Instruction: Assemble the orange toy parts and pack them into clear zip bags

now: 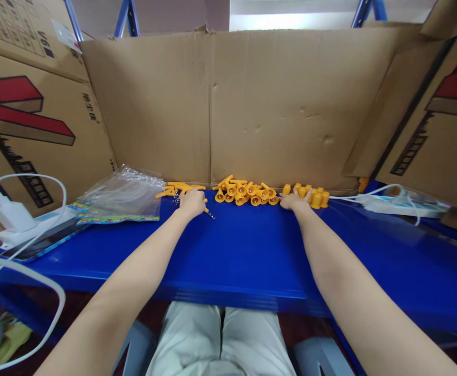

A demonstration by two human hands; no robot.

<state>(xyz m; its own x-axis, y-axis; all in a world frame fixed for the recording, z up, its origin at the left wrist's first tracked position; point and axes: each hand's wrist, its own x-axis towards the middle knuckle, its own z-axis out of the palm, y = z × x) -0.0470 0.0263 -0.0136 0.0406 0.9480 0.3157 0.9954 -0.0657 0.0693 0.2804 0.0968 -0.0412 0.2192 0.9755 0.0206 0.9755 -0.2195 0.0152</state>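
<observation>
My left hand (192, 202) is at the back of the blue table, its fingers closed over a yellow piece with a metal spiral (211, 214) that sticks out beside it. Several more yellow handle-like pieces (181, 186) with thin spirals lie around that hand. To the right, my right hand (294, 201) reaches with spread fingers onto a group of upright yellow cylinders (320, 198), touching the nearer left ones. A pile of yellow funnel-shaped pieces (246, 191) lies between my hands, most with their wide mouths facing me. My fingertips are partly hidden.
Cardboard walls (283, 104) enclose the blue table (232, 250) at the back and sides. Clear plastic bags (121, 196) lie at left, beside a phone (48, 241) and a white power strip (36, 227) with a charger and cable. Another white power strip (406, 205) sits at right.
</observation>
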